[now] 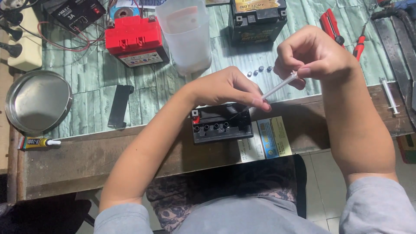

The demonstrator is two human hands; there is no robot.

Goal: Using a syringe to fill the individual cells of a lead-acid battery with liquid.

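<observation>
- The small battery (pixel 221 125) at centre was black, with one red terminal.
- The battery (pixel 136 41) at upper left was red.
- The table covering (pixel 147 91) showed pale green wood-grain planks.

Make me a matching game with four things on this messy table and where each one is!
Things:
1. red-topped battery
2. round metal pan
3. glue tube
4. syringe

Places:
A. held between the left hand and right hand
B. far left, on the green mat
C. at the back, left of the plastic jug
D. on bare wood, just below the pan

Pairs: 1-C, 2-B, 3-D, 4-A
</observation>
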